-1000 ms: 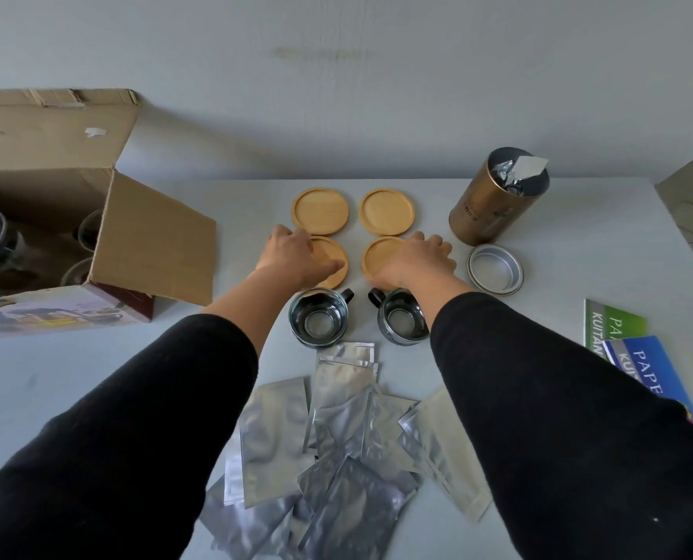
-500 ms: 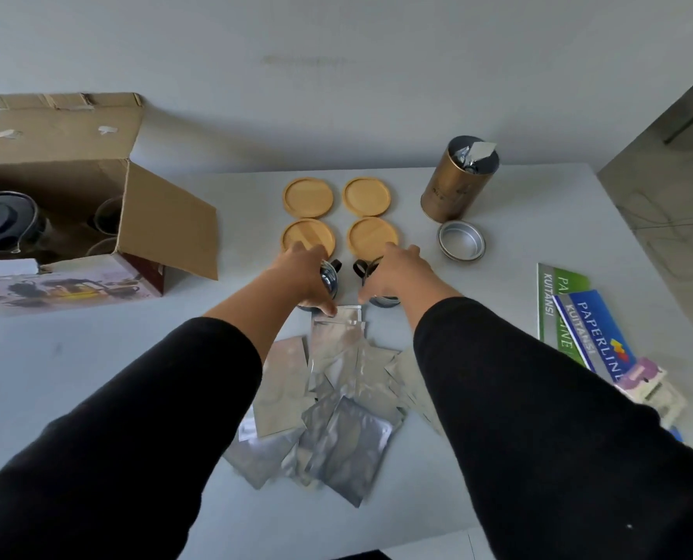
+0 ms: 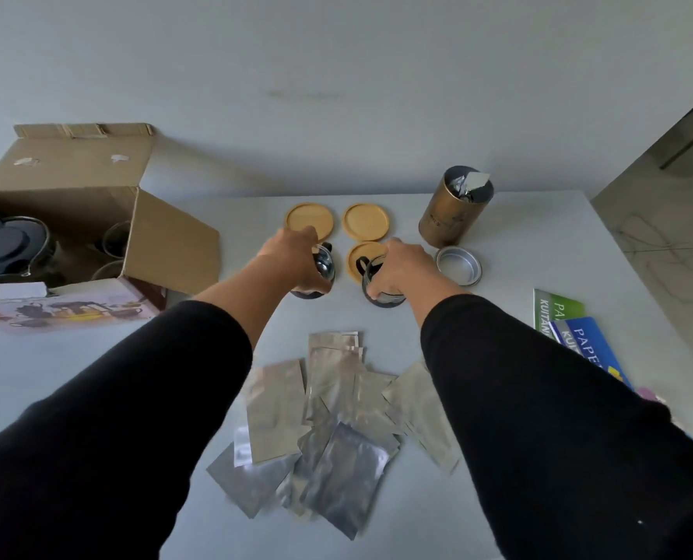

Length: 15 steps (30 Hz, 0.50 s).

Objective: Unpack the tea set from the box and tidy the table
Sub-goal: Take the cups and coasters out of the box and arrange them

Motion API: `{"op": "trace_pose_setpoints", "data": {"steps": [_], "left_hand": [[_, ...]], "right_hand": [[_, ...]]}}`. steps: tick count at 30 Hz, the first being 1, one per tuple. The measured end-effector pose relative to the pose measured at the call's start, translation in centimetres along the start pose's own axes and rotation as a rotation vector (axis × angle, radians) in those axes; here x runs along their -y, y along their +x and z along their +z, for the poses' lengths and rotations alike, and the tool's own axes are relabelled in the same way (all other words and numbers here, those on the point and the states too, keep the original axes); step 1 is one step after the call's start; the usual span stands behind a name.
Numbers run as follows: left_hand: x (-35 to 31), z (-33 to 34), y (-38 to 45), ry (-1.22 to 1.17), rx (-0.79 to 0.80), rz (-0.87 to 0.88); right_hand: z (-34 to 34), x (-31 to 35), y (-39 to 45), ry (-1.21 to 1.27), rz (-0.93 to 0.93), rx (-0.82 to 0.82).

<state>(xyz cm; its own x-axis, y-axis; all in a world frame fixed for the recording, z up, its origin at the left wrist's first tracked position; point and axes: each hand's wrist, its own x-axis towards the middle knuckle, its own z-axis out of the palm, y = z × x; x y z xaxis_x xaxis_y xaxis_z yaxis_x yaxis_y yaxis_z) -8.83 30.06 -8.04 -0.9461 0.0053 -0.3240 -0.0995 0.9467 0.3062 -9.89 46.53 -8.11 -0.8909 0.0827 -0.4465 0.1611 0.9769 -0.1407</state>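
Centrally, left hand (image 3: 292, 262) wraps left cup (image 3: 323, 265), right hand (image 3: 403, 268) wraps right cup (image 3: 371, 272); both arms outstretched, cups near coasters (image 3: 365, 221) mid-frame.

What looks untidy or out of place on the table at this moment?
The silver foil pouches lie in a loose overlapping heap at the near edge. The gold canister stands open with a torn pouch sticking out, its lid lying beside it. Nothing looks spilled or broken.
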Motion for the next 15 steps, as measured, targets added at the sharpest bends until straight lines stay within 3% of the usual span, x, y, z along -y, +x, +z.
{"op": "trace_pose_setpoints", "data": {"steps": [8, 15], "left_hand": [[0.9, -2.6, 7.4, -0.141, -0.217, -0.062], [1.4, -1.2, 12.2, -0.160, -0.176, -0.068]], "right_hand": [[-2.8, 1.8, 6.3, 0.072, -0.075, -0.135], [-3.3, 2.6, 12.2, 0.089, -0.100, -0.142]]}}
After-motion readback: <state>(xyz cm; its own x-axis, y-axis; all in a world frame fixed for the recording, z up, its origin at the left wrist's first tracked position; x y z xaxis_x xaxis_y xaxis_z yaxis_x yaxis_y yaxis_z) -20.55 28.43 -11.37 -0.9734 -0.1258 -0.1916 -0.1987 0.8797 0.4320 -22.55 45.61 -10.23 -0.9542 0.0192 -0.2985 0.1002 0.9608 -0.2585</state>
